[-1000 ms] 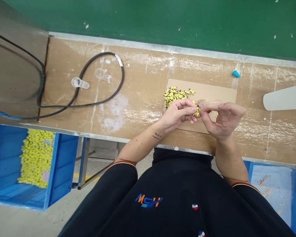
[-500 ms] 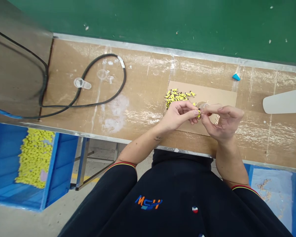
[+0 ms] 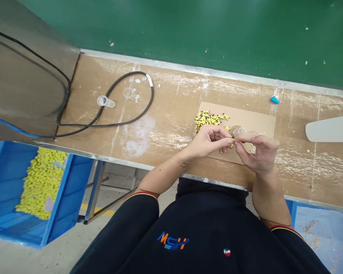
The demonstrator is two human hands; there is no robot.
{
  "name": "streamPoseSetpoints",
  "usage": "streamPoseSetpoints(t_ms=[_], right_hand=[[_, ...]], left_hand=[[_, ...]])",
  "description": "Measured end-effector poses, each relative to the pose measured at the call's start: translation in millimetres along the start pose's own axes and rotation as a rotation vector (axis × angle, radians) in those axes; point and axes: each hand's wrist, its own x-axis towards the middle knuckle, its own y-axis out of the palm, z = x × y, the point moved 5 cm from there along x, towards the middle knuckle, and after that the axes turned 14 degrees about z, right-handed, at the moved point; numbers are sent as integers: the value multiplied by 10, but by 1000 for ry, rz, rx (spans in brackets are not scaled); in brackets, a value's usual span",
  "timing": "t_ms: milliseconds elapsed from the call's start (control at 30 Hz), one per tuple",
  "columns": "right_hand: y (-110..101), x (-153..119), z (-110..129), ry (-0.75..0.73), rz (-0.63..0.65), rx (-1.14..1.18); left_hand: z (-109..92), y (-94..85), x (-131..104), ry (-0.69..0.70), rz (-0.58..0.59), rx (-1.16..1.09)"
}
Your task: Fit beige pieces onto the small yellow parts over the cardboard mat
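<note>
The left hand [image 3: 210, 141] had its grip closed on a tiny yellow piece [image 3: 232, 143], pinched between thumb and forefinger. The right hand [image 3: 258, 150] met it there, thumb and forefinger pinched together; anything within that grip was too small to make out. The piece was held above a flat, matte cardboard sheet [image 3: 257, 118], just beside a round, clear container [image 3: 238, 131]. On the sheet lay a loose heap of yellow-and-black pieces [image 3: 208, 120] and a scatter of small pale bits [image 3: 253, 148].

The table [image 3: 171, 125] around it was brown and faintly ribbed, with a wrinkled, glossy sheen and whitish smears. Toward its far edge sat a blue cone-like piece [image 3: 274, 99]; to the right, a smooth white object [image 3: 331, 131] with a rounded end. On the left, a rubbery black cable [image 3: 103, 125] looped near a dull metal panel [image 3: 31, 76]. Beyond the table stretched a speckled green surface [image 3: 188, 34]. Below, above a grey floor [image 3: 60, 255], a blue plastic bin [image 3: 71, 190] held many yellow pieces [image 3: 42, 182].
</note>
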Motion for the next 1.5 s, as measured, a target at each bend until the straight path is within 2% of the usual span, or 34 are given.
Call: streamPoseSetpoints(t_ms=[133,333,433,533,633,767,1300,1500], right_hand=[[-7,-10,5,7,-16,-9],[-23,-1,19,-2,1,17],[-20,-11,30,66,-10,-20],[5,-49,4,171,-49,149],[32,-74,-19,261,-79,310],[27,-62,-26,306,-64,416],[14,-60,-116,472,33,629],[22,-45,-130,534,34,673]], left_hand=[[13,-9,-23,11,-24,53],[-140,25,-69,247,-46,567],[-241,84,-76,375,-50,832],[-277,119,-73,443,-40,953],[-264,122,-71,471,-16,963],[-246,111,-75,496,11,923],[-232,137,-94,457,115,953],[-207,132,-89,413,126,939]])
